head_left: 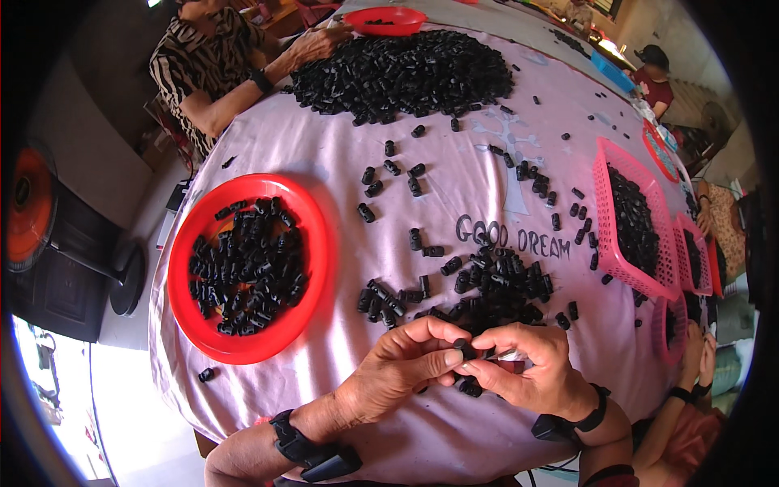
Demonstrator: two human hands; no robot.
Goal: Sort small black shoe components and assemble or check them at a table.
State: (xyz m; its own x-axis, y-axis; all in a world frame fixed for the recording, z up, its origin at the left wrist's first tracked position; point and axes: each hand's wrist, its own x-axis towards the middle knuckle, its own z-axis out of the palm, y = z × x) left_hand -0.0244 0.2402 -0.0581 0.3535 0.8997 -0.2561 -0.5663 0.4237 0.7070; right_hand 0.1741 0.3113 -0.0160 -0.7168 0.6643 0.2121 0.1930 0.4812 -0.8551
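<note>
At the near side of the table, my left hand (406, 359) pinches a small black plastic part (465, 348) between thumb and forefinger. My right hand (531, 367) meets it from the right, its thumb and forefinger closed at the same part. Something pale shows inside the right hand, too hidden to name. Just beyond my fingers lies a loose heap of similar black parts (507, 284), and a few more peek out below my hands. To the left stands a round red basin (318, 312) holding many black parts.
A large mound of black parts (402, 77) covers the far end, where a person's hand (320, 45) rests near a red bowl (385, 20). Pink baskets (641, 280) of parts line the right side. More people sit at the right. A fan (32, 207) stands left.
</note>
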